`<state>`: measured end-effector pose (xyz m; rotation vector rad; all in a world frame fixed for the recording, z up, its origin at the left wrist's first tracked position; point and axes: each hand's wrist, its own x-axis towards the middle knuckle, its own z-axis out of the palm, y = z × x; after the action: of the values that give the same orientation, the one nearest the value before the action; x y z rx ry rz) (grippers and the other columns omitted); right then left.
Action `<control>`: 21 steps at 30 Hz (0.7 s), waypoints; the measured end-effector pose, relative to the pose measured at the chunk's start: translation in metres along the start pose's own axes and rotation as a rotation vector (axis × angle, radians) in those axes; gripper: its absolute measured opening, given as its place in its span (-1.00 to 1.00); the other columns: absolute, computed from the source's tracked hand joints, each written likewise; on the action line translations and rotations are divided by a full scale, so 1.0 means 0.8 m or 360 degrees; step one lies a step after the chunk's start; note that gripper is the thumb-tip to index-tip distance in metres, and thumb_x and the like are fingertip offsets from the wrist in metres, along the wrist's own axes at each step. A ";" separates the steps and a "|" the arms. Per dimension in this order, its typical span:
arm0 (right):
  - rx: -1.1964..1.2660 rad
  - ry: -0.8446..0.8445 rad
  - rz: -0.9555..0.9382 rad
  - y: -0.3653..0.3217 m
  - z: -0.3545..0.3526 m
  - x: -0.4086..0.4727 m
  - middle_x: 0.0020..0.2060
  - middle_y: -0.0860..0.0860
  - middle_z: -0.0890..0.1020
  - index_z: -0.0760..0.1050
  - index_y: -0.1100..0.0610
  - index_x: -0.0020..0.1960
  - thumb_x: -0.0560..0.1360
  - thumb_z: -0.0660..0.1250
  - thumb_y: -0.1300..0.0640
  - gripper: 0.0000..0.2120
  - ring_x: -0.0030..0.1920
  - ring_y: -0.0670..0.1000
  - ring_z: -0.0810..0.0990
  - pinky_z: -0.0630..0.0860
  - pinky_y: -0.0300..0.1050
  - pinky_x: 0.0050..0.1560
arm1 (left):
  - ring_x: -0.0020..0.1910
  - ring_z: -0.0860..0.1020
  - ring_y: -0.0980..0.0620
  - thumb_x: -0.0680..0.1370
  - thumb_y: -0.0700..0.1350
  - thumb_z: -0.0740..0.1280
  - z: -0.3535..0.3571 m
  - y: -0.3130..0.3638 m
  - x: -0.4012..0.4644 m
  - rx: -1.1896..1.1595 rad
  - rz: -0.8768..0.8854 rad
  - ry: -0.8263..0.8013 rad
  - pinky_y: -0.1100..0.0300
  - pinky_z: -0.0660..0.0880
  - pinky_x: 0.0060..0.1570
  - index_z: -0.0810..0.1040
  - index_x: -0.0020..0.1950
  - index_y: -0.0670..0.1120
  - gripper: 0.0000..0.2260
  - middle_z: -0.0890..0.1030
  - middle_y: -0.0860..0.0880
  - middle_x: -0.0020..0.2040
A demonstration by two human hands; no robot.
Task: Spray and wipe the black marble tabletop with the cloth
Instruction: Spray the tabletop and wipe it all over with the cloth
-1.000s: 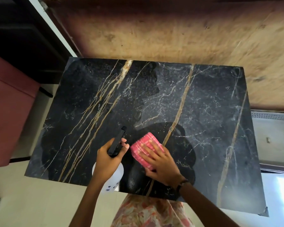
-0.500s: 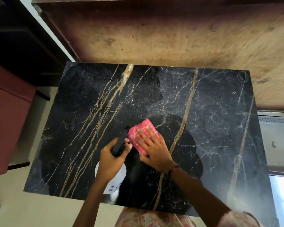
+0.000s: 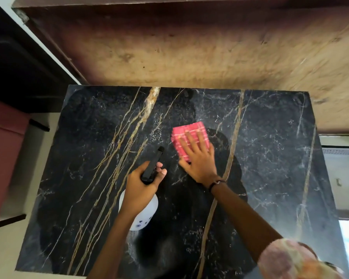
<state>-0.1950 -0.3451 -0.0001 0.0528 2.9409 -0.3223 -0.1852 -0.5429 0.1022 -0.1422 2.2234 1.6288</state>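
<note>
The black marble tabletop (image 3: 85, 158) with gold and white veins fills the middle of the view. A folded pink checked cloth (image 3: 189, 131) lies flat on it near the centre. My right hand (image 3: 198, 158) presses down on the cloth with fingers spread. My left hand (image 3: 141, 186) grips a spray bottle (image 3: 146, 216) with a white body and a black nozzle pointing up and away, held just left of the cloth above the marble.
A brown worn wooden surface (image 3: 210, 53) runs behind the table's far edge. A dark red seat (image 3: 2, 150) stands at the left. A pale grey unit (image 3: 343, 174) sits beyond the right edge. Pale floor shows at the lower left.
My right hand has pushed the pink cloth away from me, toward the far middle of the marble. The left hand with the bottle has stayed at about the same spot.
</note>
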 end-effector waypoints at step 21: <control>-0.0205 0.0028 -0.0289 0.062 -0.006 0.024 0.54 0.02 0.09 0.01 -0.08 0.54 0.53 -0.07 -0.32 -0.35 0.55 0.14 -0.02 0.07 0.29 0.47 | -0.10 0.63 0.24 0.45 -0.13 0.45 0.003 0.028 0.106 -0.0075 -0.0028 0.0022 0.36 0.48 -0.02 0.62 -0.09 0.02 -0.92 0.67 0.08 -0.15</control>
<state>-0.2123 -0.2955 -0.0099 -0.2311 2.9822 -0.1572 -0.2699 -0.5214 0.0913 -0.1861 2.1888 1.6762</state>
